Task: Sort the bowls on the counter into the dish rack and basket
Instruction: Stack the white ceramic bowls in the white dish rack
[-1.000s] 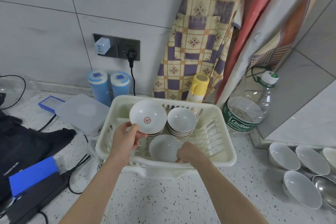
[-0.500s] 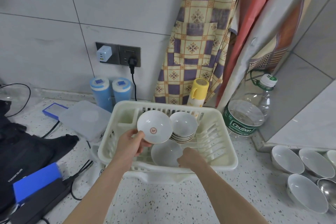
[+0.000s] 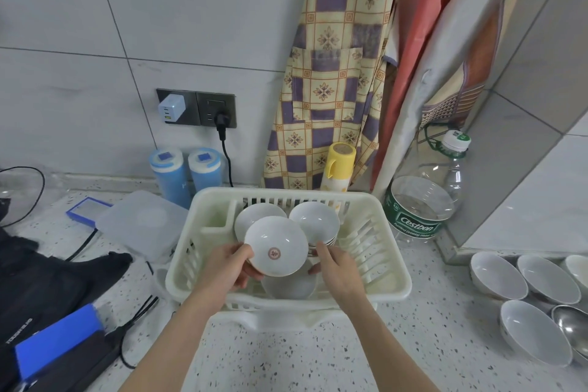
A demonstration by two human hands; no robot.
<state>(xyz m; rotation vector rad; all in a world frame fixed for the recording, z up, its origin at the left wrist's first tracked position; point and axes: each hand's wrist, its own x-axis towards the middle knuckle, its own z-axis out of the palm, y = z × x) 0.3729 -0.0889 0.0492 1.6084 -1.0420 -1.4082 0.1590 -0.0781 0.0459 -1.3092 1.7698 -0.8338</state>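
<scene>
A cream plastic dish rack [image 3: 393, 277] stands on the speckled counter. My left hand [image 3: 224, 267] holds a white bowl with a red emblem [image 3: 275, 245] by its left rim, tilted over the rack's front. My right hand [image 3: 337, 267] is at that bowl's right edge with fingers apart; whether it touches the bowl is unclear. Under the held bowl lies another white bowl [image 3: 291, 286]. At the back of the rack sit two stacks of white bowls, a left stack [image 3: 254, 213] and a right stack [image 3: 315, 219]. Several white bowls [image 3: 499, 275] wait on the counter at the right.
A large water bottle [image 3: 423, 200] and a yellow can [image 3: 339, 165] stand behind the rack. Two blue canisters [image 3: 184, 172] and a clear lidded box [image 3: 143, 223] are at the left. A black cloth, blue box and cables [image 3: 63, 328] lie at front left. A steel bowl [image 3: 572, 325] is at far right.
My left hand brought the emblem bowl from the back left stack forward and to the right over the front bowl. My right hand let go of the front bowl and rose to the held bowl's right side.
</scene>
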